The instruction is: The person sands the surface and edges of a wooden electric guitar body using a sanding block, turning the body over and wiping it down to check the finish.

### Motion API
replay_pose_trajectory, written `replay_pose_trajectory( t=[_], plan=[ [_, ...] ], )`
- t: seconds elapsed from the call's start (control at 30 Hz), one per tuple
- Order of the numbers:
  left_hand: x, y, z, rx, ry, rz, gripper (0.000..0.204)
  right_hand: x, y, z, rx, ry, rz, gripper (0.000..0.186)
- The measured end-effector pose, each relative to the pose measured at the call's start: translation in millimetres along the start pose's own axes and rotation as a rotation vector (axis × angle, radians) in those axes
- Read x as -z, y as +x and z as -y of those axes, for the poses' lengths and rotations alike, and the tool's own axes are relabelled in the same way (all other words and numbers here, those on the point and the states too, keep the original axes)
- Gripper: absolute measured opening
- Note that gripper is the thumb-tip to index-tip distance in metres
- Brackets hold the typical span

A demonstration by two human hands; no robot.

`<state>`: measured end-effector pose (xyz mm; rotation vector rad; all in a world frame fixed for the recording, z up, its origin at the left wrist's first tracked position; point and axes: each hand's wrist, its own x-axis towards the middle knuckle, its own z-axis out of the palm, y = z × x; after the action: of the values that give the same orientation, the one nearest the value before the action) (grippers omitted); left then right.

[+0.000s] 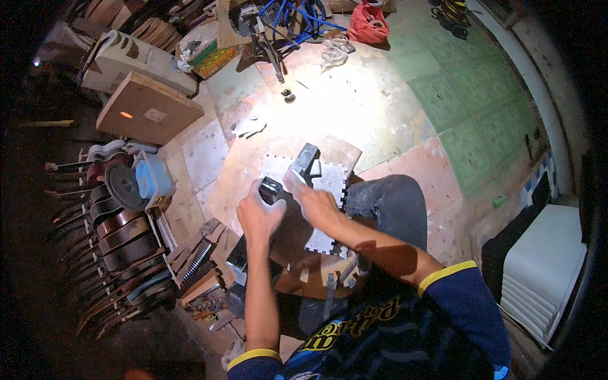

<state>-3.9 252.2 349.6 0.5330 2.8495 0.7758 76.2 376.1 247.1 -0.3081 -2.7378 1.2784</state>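
My left hand (258, 218) is wrapped round a glossy black box-shaped piece (270, 189), whose shiny end shows above my fingers. To its right, my right hand (311, 201) is closed on the near end of a dark grey block (308, 158); its fingertips are bright and slightly blurred. That block is tilted, its far end pointing away from me, with a dark angular part at its right side. Under both hands lies a white foam mat (329, 180) with jigsaw edges, on a brown board (229, 185). The lower part of the black piece is hidden by my hand.
A crumpled white scrap (249, 126) and a small dark round item (288, 95) lie beyond the board. Long-handled tools hang in a rack (130, 244) at left, near a blue tub (154, 177). A red bag (368, 24) sits far ahead; a white plastic stool (544, 272) is right.
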Motion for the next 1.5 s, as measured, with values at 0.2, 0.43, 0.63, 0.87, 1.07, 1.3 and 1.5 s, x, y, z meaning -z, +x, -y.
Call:
replay_pose_trajectory(
  t=[0.2, 0.43, 0.63, 0.87, 1.07, 1.3, 1.5],
  plan=[
    [15.6, -9.8, 9.8, 0.069, -0.017, -0.011, 0.048, -8.0, 36.7, -71.1, -0.276, 0.093, -0.465, 0.045],
    [23.6, -20.2, 39.6, -0.015, -0.091, -0.035, 0.057, -78.0, 8.0, -75.3, -0.282, 0.289, -0.204, 0.035],
    [24.8, -21.1, 19.8, 0.027, -0.077, -0.017, 0.044, -73.8, 44.3, -89.1, -0.507, 0.084, -0.057, 0.021],
    [11.7, -5.7, 25.3, 0.025, -0.023, -0.007, 0.044, -55.5, 51.1, -104.9, -0.489, 0.121, 0.039, 0.04],
    [8.8, 3.4, 16.6, 0.091, 0.035, -0.056, 0.05, -46.9, 7.5, -84.8, -0.415, 0.403, -0.453, 0.063],
    [7.9, 4.1, 18.9, 0.051, 0.025, -0.062, 0.055, -14.7, 8.0, -1.0, 0.047, 0.249, -0.215, 0.071],
    [7.8, 8.8, 19.1, 0.077, -0.001, -0.079, 0.061, -10.1, 35.7, 3.1, 0.151, 0.101, -0.078, 0.073]
  ],
)
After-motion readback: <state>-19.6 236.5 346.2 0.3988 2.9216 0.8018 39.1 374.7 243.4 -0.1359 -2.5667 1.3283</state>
